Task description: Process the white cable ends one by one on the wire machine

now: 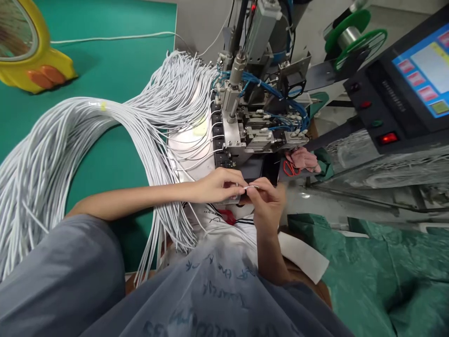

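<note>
In the head view my left hand (224,185) and my right hand (268,201) meet in front of the machine. Both are closed in a pinch on a thin white cable (251,186), whose short end shows between the fingertips. Just beyond my hands is the bench machine (231,121) with metal cylinders and blue air tubes. Several white cables run into the row of black blocks (218,126) along its left side. A large bundle of white cables (105,110) lies to the left, its loose ends hanging beside my left forearm.
A green mat (105,61) covers the left table, with a yellow duck-shaped mirror (52,61) on it. Right of the machine are red-handled scissors (291,168), a pink cloth (304,159), a green wire spool (363,40) and a control screen (426,65). Green sheeting (396,267) lies lower right.
</note>
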Available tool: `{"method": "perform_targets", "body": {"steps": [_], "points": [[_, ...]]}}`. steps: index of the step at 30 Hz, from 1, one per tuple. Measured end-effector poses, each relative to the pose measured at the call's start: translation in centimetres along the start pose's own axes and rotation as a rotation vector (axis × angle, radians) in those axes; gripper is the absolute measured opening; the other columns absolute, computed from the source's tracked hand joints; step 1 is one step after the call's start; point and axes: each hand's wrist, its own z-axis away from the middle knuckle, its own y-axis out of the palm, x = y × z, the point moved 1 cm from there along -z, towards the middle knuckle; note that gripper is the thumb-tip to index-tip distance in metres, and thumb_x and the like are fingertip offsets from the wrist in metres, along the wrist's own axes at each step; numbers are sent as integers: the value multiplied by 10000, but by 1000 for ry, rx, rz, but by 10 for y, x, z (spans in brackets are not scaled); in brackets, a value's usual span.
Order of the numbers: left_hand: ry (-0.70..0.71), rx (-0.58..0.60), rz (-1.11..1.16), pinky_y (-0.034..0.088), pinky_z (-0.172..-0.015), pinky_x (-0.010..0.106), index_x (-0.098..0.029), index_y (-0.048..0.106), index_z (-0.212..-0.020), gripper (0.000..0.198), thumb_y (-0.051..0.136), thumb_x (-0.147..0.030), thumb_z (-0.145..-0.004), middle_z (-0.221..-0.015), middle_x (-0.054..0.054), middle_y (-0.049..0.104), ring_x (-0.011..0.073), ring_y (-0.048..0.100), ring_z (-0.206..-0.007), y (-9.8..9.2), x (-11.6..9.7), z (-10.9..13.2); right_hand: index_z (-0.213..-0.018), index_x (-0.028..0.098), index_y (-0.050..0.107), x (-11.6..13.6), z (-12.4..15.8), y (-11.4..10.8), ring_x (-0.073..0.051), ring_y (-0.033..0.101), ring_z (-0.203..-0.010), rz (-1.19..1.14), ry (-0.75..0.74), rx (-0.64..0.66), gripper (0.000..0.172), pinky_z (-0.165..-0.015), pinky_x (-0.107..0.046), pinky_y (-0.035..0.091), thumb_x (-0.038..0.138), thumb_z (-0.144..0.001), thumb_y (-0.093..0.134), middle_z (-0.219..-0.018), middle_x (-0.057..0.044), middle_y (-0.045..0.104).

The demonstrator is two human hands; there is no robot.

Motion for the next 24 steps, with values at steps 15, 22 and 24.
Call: {"method": "perform_targets", "body": {"steps": [15, 22, 24], "points": [[6, -125, 11, 381, -528, 173, -111, 681, -683, 116, 666, -196, -761, -623, -2, 575, 71, 507, -580, -1, 3, -1, -731, 198, 730, -8, -2, 1, -86, 410, -479, 84, 17, 116, 108, -439, -250, 366, 286, -753, 672, -558, 34, 437], [262, -144, -505, 382, -534, 195, -113, 654, -786, 166, 524, -177, -867, -670, 21, 561, 88, 508, -594, -6, 12, 0, -685, 186, 676, 3, -3, 9, -90, 370, -478, 423, -199, 21, 142, -465, -254, 328, 225, -797, 599, -520, 43, 387], [371, -61, -834, 374, -535, 220, -113, 638, -829, 211, 437, -123, -889, -707, 41, 564, 106, 504, -605, -11, 13, 0, -644, 176, 648, 10, -9, 5, -77, 326, -460, 568, -227, 147, 160, -461, -253, 297, 188, -792, 589, -508, 52, 357]]}}
